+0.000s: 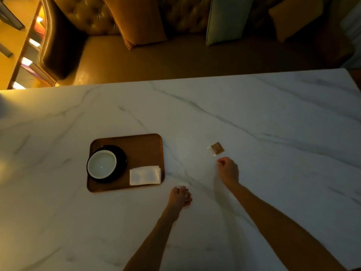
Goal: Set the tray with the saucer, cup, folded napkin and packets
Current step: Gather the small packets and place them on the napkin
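Observation:
A brown wooden tray (144, 145) lies on the marble table. On its left half a black saucer (122, 159) carries a white cup (101, 163). A folded white napkin (145, 175) rests in the tray's near right corner. A brown packet (216, 149) lies on the table to the right of the tray. My right hand (228, 170) hovers just below that packet with its fingers curled, apart from it. My left hand (180, 196) is near the tray's right corner, pinching a small white packet (181, 186) at its fingertips.
The white marble table (254, 118) ends at a far edge beyond which a brown leather sofa (175, 55) with cushions stands. A shelf with lit items sits at the far left.

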`<act>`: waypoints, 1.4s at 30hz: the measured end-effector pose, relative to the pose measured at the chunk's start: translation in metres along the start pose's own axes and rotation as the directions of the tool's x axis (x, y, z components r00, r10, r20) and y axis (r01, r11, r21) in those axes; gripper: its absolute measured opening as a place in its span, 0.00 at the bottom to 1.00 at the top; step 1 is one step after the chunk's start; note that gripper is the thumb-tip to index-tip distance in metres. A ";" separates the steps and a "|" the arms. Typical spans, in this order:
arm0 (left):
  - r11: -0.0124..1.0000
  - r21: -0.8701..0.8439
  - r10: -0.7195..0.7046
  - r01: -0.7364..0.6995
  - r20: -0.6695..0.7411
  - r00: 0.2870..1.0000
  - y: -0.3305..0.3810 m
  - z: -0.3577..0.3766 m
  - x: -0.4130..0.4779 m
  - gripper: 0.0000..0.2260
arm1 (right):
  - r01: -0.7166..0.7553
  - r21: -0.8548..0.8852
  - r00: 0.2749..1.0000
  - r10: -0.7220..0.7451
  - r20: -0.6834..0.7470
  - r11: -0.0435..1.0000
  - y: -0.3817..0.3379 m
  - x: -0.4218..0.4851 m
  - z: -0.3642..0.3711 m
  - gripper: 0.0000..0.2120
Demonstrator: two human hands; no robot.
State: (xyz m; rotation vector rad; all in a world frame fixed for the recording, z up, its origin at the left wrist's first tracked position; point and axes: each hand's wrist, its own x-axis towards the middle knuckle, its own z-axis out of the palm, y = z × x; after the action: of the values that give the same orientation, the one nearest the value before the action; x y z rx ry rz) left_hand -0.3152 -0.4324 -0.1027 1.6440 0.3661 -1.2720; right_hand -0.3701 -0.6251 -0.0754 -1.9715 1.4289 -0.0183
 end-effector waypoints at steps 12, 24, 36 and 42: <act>0.983 -0.112 -0.149 0.146 -0.019 0.989 0.013 -0.014 0.031 0.10 | 0.481 -0.555 0.876 -0.396 0.275 0.679 -0.015 0.063 0.016 0.06; 0.975 -0.164 -0.146 0.149 0.034 0.989 0.009 -0.016 0.019 0.09 | 0.343 -0.579 0.938 -0.296 0.178 0.739 0.010 0.042 0.009 0.07; 0.950 -0.296 -0.078 0.103 0.096 0.992 0.004 -0.007 0.013 0.19 | -0.154 0.174 0.826 0.030 0.563 0.973 -0.009 -0.020 0.026 0.15; 0.980 -0.196 0.048 -0.019 0.146 0.988 -0.001 0.000 0.009 0.16 | -0.089 0.170 0.893 0.003 0.450 0.981 -0.009 -0.056 0.055 0.12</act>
State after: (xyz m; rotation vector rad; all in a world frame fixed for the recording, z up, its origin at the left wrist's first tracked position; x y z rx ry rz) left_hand -0.3118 -0.4345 -0.1110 1.3756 0.3570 -1.2840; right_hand -0.3635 -0.5478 -0.0916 -1.6497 1.1229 0.2980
